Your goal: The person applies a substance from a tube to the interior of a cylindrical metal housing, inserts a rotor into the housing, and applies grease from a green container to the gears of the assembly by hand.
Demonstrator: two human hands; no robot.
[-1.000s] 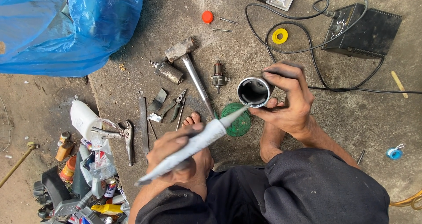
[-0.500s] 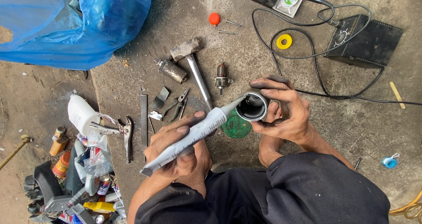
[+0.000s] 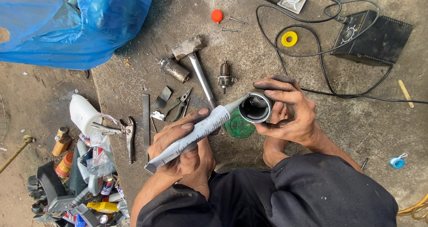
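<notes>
Left hand [image 3: 187,142] presses tube [image 3: 196,133] into cylinder [image 3: 255,107], apparently metal, right hand [image 3: 290,111] gripping.

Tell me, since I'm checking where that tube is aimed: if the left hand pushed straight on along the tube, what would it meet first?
The left hand holds a white tube whose nozzle already sits at the rim of the metal cylinder in the right hand, so it would likely enter the cylinder's open mouth; depth is unclear.

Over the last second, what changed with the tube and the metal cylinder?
The left hand brought the tube up until its nozzle reaches the rim of the metal cylinder. The right hand kept hold of the cylinder. The hammer and pliers stayed put.
</notes>
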